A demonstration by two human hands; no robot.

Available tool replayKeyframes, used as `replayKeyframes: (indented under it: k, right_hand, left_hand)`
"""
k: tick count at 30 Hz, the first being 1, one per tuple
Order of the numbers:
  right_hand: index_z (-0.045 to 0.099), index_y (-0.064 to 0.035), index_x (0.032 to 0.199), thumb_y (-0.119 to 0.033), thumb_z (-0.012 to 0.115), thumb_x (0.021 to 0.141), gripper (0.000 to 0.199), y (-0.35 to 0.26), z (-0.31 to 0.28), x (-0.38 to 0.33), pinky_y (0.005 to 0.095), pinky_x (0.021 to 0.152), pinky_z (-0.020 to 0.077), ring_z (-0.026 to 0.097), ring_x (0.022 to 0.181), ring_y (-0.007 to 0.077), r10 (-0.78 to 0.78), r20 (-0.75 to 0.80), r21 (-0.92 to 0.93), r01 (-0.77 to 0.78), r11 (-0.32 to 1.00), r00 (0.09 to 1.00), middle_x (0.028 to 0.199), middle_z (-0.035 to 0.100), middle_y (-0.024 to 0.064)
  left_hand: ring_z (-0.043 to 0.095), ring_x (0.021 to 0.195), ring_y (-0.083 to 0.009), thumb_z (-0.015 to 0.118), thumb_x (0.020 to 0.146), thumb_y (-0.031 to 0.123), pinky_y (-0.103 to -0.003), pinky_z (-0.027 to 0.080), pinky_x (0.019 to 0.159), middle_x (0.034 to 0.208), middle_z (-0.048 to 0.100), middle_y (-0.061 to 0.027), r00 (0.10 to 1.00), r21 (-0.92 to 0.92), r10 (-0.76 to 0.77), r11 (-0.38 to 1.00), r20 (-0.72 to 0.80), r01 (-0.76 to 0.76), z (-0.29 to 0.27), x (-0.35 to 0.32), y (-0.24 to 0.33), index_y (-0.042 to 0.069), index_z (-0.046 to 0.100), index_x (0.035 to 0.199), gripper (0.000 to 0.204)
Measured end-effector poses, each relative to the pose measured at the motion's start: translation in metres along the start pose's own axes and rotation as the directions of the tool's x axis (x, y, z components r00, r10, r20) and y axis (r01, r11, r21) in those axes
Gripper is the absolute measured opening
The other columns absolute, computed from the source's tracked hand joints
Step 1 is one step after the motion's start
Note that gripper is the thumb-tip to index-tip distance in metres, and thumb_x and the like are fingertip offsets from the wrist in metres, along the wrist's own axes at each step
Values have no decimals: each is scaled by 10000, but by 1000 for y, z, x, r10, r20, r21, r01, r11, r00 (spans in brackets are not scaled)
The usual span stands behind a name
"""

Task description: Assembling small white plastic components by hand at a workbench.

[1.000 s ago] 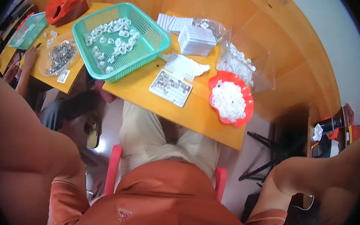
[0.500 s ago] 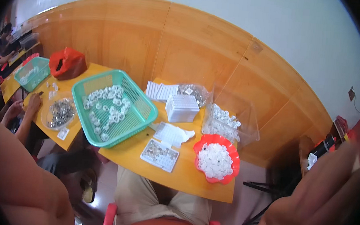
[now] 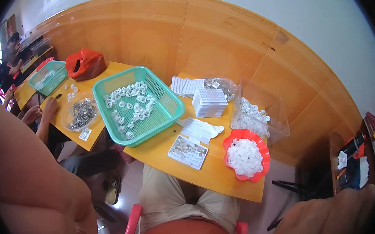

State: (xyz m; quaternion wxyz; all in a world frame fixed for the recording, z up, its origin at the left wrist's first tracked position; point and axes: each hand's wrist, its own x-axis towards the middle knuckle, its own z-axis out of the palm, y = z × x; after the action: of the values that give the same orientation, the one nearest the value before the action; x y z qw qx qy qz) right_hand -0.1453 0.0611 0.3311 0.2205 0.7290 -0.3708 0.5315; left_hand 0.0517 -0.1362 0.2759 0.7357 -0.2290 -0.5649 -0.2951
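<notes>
Both my hands are out of the picture; only my bare bent arms show, the left arm (image 3: 37, 175) filling the lower left and the right arm (image 3: 320, 224) at the lower right. Before me on the table stands a green basket (image 3: 144, 133) with white round plastic parts (image 3: 127, 99) in it. Beside it lies an open white case (image 3: 185, 158) holding small metallic pieces, its ridged lid (image 3: 199, 129) folded back. To the right sits a red scalloped bowl (image 3: 263, 161) full of small white pieces (image 3: 246, 157). Neither arm touches these.
Behind the case are stacked white trays (image 3: 210, 103), a clear bag of metal parts (image 3: 226, 88) and a clear bin (image 3: 279, 128) of white parts. At left, another person's hands (image 3: 49, 106) work near a bowl of metal parts (image 3: 82, 114) and a red bag (image 3: 85, 64).
The view has shifted, so the table and its things appear farther right and slightly higher. My right arm sits lower in the picture. Nothing on the table has visibly changed place.
</notes>
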Motion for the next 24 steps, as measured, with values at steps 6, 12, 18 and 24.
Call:
replayKeyframes:
  k: [6, 12, 18, 24]
  right_hand:
    - [589, 39, 1025, -185, 562, 912, 252, 0, -1, -8, 272, 594, 484, 544, 693, 165, 28, -4, -30, -28, 999, 1000, 897, 570, 107]
    - [589, 45, 1025, -188, 564, 910, 260, -5, -3, -18, 270, 590, 481, 543, 684, 163, 83, -9, -68, -83, 994, 997, 895, 572, 108]
    - [589, 50, 1025, -190, 565, 908, 268, -9, -8, -18, 267, 586, 478, 542, 675, 162, 92, -5, -117, -92, 989, 996, 893, 573, 110]
    - [589, 56, 1025, -192, 567, 907, 276, -17, -13, -20, 264, 582, 475, 541, 666, 160, 118, 1, -151, -116, 982, 993, 891, 575, 112]
  left_hand:
    - [589, 927, -252, 560, 898, 196, -338, 540, 748, 1149, 570, -209, 999, 0, -13, 1000, -32, 13, -1, -5, 1, -48, 473, 1268, 452]
    - [589, 937, -256, 559, 901, 205, -340, 539, 754, 1148, 571, -212, 997, -9, -53, 999, -61, 53, 0, -13, 5, -51, 471, 1269, 456]
    - [589, 947, -261, 557, 905, 214, -342, 538, 760, 1148, 572, -215, 993, -23, -50, 999, -106, 48, 2, -15, 5, -54, 469, 1270, 461]
    - [589, 956, -266, 556, 909, 222, -344, 537, 766, 1148, 573, -218, 987, -24, -64, 998, -148, 61, 4, -17, 12, -57, 467, 1271, 466]
